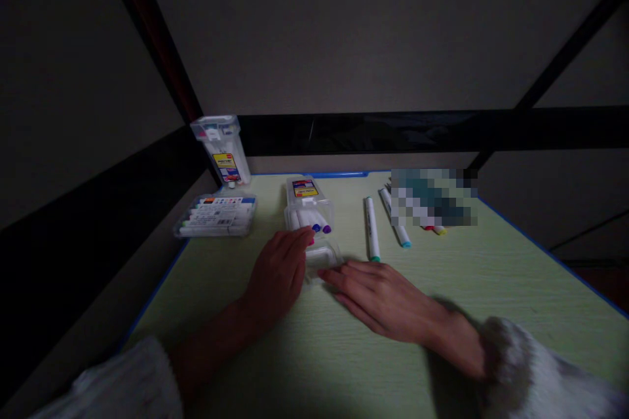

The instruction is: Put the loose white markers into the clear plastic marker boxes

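A clear plastic marker case (308,208) lies on its side on the pale green table (304,353), its open end toward me with several marker tips showing. Its clear lid (324,255) lies just in front of it. My left hand (278,272) rests beside the case's open end, fingers together and touching a marker tip and the lid. My right hand (381,298) lies flat on the table with fingers stretched out, its fingertips against the lid's right side.
A second marker case (215,216) lies flat at the left, and a third (222,149) stands upright at the back left corner. Loose markers (372,228) lie right of the middle, beside a blurred-out patch (435,196). Blue edging (540,245) runs round the table.
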Demonstrator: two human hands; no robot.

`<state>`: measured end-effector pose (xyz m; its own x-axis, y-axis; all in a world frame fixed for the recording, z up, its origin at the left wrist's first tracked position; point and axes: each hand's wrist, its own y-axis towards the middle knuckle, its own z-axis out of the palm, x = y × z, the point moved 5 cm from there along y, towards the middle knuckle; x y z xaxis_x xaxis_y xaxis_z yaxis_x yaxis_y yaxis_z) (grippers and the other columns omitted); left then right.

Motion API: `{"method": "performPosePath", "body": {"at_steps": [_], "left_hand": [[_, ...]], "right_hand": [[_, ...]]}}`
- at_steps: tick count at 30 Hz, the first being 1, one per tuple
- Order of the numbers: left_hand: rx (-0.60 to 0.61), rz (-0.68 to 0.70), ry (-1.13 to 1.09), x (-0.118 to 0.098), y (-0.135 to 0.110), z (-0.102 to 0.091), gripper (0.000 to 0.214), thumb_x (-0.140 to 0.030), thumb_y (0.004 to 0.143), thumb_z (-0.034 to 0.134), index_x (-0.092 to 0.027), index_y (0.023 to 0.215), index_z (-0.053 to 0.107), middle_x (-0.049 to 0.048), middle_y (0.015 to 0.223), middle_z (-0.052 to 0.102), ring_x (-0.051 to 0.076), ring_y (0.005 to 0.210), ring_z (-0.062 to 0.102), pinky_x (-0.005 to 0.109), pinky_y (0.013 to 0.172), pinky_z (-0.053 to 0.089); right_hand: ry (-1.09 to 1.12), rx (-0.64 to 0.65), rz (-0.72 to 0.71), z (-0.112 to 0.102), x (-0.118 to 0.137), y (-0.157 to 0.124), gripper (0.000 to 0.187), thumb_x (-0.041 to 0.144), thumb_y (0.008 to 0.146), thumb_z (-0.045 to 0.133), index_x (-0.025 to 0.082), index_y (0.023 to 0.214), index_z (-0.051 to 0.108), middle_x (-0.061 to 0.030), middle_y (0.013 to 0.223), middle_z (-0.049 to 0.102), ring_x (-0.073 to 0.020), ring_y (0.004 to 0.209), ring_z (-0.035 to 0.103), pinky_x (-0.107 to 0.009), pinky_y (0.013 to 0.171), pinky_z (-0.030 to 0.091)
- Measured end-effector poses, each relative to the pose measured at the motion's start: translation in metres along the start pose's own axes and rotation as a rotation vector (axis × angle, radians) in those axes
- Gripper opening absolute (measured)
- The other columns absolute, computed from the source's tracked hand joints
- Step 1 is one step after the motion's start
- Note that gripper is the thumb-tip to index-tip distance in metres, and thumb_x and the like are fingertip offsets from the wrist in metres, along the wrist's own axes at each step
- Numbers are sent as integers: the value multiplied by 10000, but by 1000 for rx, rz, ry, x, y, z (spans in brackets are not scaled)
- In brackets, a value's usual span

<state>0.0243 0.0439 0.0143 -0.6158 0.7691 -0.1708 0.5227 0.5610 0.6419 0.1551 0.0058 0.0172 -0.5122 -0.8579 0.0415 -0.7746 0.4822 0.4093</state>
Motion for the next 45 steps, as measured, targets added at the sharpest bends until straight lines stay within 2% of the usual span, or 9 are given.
{"method": "performPosePath", "body": {"at_steps": [10,26,39,45], "left_hand": [[56,-37,62,1,0,2,287,-51,820,396,-107,1084,496,100,1213,527,212,1021,470,384,898,410],[100,-96,124,3,1,3,340,-122,833,388,-111,1158,485,112,1201,521,244,1010,475,418,871,416],[181,-148,129,9,-3,8,398,-172,848,373,-128,1240,418,106,1310,441,257,1095,454,422,910,362],[202,-168,122,9,-1,7,426,-172,834,393,-99,1253,402,116,1336,418,260,1053,463,413,878,376]], "right_hand": [[-6,3,-2,-1,1,0,293,162,905,315,84,1151,452,-89,858,632,-173,773,584,-320,683,520],[-2,1,7,0,0,0,304,175,909,299,94,1155,457,-91,868,635,-172,790,584,-319,691,518],[-6,-7,-9,0,1,0,289,150,896,331,75,1147,454,-90,863,633,-180,778,584,-328,697,530],[-4,6,-1,1,0,0,294,157,903,315,84,1154,451,-97,885,635,-177,809,587,-331,716,522]]}}
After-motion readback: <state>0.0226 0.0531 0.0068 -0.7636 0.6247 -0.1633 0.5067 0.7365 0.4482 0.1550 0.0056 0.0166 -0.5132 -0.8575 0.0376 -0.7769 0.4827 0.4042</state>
